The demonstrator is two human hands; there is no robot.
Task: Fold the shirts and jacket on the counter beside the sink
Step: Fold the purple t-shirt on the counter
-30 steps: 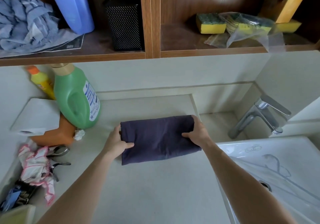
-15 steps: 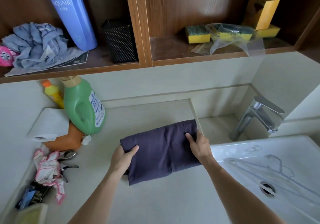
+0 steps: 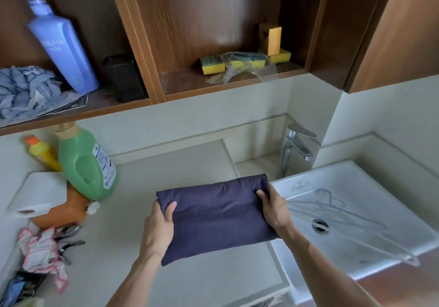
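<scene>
**Keeping the folded bundle square as both hands carry it**

The dark purple shirt (image 3: 218, 214) is already folded into a compact rectangle, and it sits at the right end of the surface (image 3: 114, 254), its far right corner just beside the sink (image 3: 370, 188). It looks slightly raised at the near edge, though whether it rests on the surface or is held clear of it cannot be told. The step in hand seems to be moving or setting down the finished bundle. To do that well, the two ends should travel level and together, so the layers do not slide apart, and the bundle should stay away from the basin (a hanger (image 3: 342, 214) lies in it, and it may be wet).

The left hand (image 3: 159, 228) holds the left end in a narrow grip, thumb on top and fingers tucked underneath. The right hand (image 3: 275, 209) pinches the far right end the same way, its fingers curled over the fold. Both grips are closed on cloth, none of it hanging loose. A green bottle (image 3: 85, 164) stands well to the left, out of the way.
</scene>
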